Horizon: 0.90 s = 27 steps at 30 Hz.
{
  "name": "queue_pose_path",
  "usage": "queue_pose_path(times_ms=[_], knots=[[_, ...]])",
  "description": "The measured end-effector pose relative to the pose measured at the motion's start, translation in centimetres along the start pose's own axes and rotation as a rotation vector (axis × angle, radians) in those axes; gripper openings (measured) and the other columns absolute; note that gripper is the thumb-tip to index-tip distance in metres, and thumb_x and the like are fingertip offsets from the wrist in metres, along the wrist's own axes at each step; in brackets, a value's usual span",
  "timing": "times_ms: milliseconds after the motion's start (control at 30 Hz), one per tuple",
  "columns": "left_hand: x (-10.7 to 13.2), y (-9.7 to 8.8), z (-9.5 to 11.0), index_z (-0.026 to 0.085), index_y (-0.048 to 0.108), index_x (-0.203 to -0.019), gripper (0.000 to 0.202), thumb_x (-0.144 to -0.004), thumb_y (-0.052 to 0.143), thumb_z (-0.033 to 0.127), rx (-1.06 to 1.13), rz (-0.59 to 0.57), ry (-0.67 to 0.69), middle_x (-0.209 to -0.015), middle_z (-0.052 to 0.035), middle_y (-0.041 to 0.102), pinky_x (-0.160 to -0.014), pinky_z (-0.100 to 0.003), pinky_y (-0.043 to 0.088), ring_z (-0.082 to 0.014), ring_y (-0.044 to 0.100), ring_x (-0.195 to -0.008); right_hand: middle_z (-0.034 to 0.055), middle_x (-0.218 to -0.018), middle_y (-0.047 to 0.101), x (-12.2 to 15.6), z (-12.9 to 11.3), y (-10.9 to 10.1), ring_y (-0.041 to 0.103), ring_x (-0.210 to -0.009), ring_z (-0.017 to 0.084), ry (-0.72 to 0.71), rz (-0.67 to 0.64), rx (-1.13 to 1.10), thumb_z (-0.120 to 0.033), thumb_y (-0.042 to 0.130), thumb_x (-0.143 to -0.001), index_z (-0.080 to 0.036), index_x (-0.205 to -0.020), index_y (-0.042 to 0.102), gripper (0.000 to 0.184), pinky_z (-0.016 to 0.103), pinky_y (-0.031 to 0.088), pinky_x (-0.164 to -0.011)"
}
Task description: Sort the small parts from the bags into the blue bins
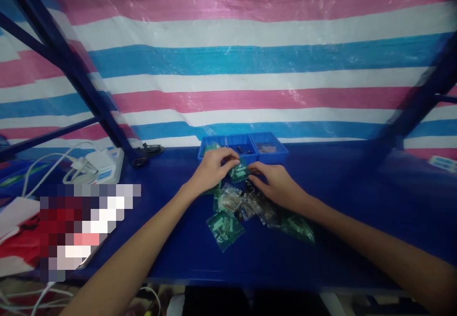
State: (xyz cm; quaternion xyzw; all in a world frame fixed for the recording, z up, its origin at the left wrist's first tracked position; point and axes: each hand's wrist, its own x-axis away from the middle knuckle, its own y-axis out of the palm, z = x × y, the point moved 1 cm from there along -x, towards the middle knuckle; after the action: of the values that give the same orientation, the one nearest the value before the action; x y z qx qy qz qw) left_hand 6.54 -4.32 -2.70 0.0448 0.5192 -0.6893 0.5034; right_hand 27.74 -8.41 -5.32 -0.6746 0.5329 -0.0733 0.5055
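Between my two hands is a small green-tinted plastic bag with pale pieces inside. My left hand pinches its left edge between thumb and fingers. At the bag's right edge, my right hand has its thumb and fingers closed on it. Below them lies a loose pile of small bags: a clear bag of thin parts, a green bag with pale pieces, dark-looking clear bags and another green bag partly under my right forearm. Just behind my hands stands a blue divided tray.
The tray's compartments hold green bags, small dark parts and pale pieces. At left are a white power strip with cables, a red-and-white package and a blurred-out patch. A blue frame post rises at left; a striped sheet hangs behind the blue table.
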Motion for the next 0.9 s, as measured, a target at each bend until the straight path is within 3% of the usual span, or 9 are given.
queue_pose_path(times_ms=[133,267,333,433,600,700,900], knots=[[0.0,0.4,0.0,0.02,0.07,-0.094,0.013,-0.094,0.064,0.031,0.087,0.08,-0.011,-0.082,-0.0017,0.071,-0.066,-0.029,0.053,-0.0145,0.065,-0.072,0.0057,-0.097,0.078,0.0,-0.1,0.0,0.075,-0.094,0.025,0.049,0.055,-0.132,-0.028,0.056,-0.095,-0.023,-0.109,0.064,0.017,0.036,0.056,-0.079],[0.2,0.8,0.3,0.021,0.065,-0.112,0.019,-0.096,0.062,0.029,0.135,0.107,-0.006,-0.086,-0.0021,0.069,-0.069,-0.029,0.056,-0.0145,0.067,-0.076,0.0057,-0.096,0.078,-0.2,0.1,-0.3,0.075,-0.092,0.026,0.124,0.146,-0.261,-0.032,0.059,-0.093,-0.023,-0.106,0.068,0.018,0.04,0.059,-0.081],[0.4,0.9,0.6,0.022,0.061,-0.123,0.026,-0.098,0.058,0.024,0.063,0.088,0.037,-0.097,-0.0036,0.07,-0.075,-0.031,0.057,-0.0145,0.068,-0.082,0.0063,-0.097,0.077,-0.4,0.5,-0.3,0.074,-0.094,0.026,0.17,0.192,-0.367,-0.034,0.062,-0.091,-0.022,-0.104,0.069,0.019,0.043,0.06,-0.085],[0.6,1.0,1.0,0.022,0.059,-0.127,0.03,-0.099,0.05,0.015,-0.07,0.036,0.152,-0.12,-0.0081,0.066,-0.092,-0.038,0.057,-0.018,0.067,-0.105,0.0053,-0.089,0.076,-0.6,1.1,-0.3,0.073,-0.088,0.025,0.26,0.224,-0.529,-0.037,0.066,-0.086,-0.021,-0.101,0.07,0.022,0.045,0.061,-0.086],[1.0,1.2,1.1,0.02,0.058,-0.13,0.037,-0.093,0.056,0.013,-0.181,-0.064,0.216,-0.148,-0.0145,0.048,-0.109,-0.051,0.049,-0.0271,0.053,-0.134,0.0022,-0.074,0.07,-0.8,1.6,-0.4,0.072,-0.078,0.022,0.399,0.247,-0.722,-0.041,0.073,-0.079,-0.019,-0.099,0.07,0.029,0.047,0.063,-0.084],[1.1,1.4,0.7,0.021,0.054,-0.136,0.044,-0.093,0.057,0.013,-0.202,-0.101,0.22,-0.157,-0.0155,0.039,-0.11,-0.053,0.049,-0.0285,0.051,-0.137,0.0013,-0.071,0.068,-0.8,1.7,-0.4,0.071,-0.076,0.021,0.415,0.246,-0.741,-0.042,0.074,-0.079,-0.018,-0.098,0.07,0.031,0.047,0.063,-0.085],[1.3,1.9,0.1,0.02,0.057,-0.133,0.038,-0.096,0.053,0.012,-0.233,-0.071,0.231,-0.156,-0.0155,0.043,-0.11,-0.046,0.051,-0.0266,0.05,-0.139,0.004,-0.08,0.071,-0.8,1.6,-0.2,0.074,-0.065,0.021,0.344,0.202,-0.711,-0.041,0.067,-0.086,-0.016,-0.108,0.064,0.034,0.042,0.063,-0.076]])
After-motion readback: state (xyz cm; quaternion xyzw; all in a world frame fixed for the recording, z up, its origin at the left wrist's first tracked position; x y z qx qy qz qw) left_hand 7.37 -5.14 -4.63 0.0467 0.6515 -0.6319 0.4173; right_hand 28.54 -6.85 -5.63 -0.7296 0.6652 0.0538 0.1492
